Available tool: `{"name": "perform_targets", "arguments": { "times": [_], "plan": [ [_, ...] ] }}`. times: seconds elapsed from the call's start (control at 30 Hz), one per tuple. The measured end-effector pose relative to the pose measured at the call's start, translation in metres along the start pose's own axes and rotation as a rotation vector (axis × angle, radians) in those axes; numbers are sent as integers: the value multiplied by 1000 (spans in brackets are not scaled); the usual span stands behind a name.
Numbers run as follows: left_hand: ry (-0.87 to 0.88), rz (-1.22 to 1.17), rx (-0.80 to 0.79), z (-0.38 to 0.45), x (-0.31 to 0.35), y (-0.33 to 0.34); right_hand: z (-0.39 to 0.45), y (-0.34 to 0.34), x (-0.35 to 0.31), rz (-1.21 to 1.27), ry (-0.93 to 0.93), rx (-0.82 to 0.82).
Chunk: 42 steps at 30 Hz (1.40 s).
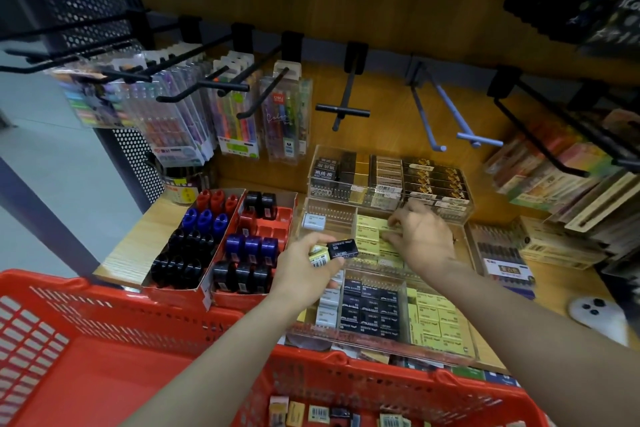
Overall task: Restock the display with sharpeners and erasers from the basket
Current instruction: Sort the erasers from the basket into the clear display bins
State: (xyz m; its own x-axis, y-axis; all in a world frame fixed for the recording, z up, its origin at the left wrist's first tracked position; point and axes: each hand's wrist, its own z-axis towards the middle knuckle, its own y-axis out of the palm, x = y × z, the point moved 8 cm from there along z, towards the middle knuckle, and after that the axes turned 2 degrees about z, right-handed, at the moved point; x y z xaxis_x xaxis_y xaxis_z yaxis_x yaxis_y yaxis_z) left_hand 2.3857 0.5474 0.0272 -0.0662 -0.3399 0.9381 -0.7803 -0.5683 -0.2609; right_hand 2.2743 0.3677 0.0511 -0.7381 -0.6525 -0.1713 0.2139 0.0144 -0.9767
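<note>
Red basket (104, 357) sitting closest to the lens, a few loose erasers (318, 414) lying along its bottom edge. Left hand (304, 270) hovering over the clear display tray (346, 334), its grip closing round two small erasers at once: a black eraser (343, 248) and a yellow eraser (320, 256), pinched between thumb and fingertips. Right hand (420, 236) reaching further in, fingers bent down onto the yellow erasers (369, 230) filling the tray's middle compartment; whether that grip is holding one or only touching the row, cannot tell. One white eraser (313, 221) lying alone in the compartment just left of them. Near compartments showing white, black and yellow erasers packed in rows below the left hand. Left of the tray, two cardboard boxes (207, 288) standing side by side on the wooden counter (138, 246), holding sharpeners (206, 220) in red, blue and black. Behind the tray, a second clear box (388, 180) carrying dark eraser packs. Pen packs (239, 114) hanging on hooks above.
</note>
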Motion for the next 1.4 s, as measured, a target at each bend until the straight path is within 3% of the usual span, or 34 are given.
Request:
{"name": "perform_targets", "arguments": {
  "times": [0.1, 0.2, 0.27, 0.43, 0.73, 0.83, 1.0, 1.13, 1.3, 1.4],
  "plan": [
    [-6, -91, -73, -11, 13, 2, -29, -21, -8, 428, -38, -2],
    [43, -157, -138, -31, 45, 4, -78, -46, -21, 873, -50, -217],
    [70, -90, -189, -53, 67, 6, -110, -69, -26, 1008, -58, -266],
    [95, -24, -341, -127, 87, 14, -169, -117, -20, 1168, 4, -186],
    [63, 89, -332, -170, 74, 21, -203, -109, -20, 1045, 29, -264],
    [-3, -22, -303, -161, 66, 14, -186, -106, 0, 879, 63, -182],
    [-206, -329, -147, -125, 43, -2, -126, -89, 92, 470, 318, 39],
    [-309, -528, -137, -107, 37, 7, -81, -63, 116, 326, 293, 55],
    [-237, -504, -236, -97, 47, 25, -48, -31, 116, 241, 283, 2],
    [-149, -366, -276, -92, 49, 29, -40, -22, 115, 146, 288, -2]
  ]
}}
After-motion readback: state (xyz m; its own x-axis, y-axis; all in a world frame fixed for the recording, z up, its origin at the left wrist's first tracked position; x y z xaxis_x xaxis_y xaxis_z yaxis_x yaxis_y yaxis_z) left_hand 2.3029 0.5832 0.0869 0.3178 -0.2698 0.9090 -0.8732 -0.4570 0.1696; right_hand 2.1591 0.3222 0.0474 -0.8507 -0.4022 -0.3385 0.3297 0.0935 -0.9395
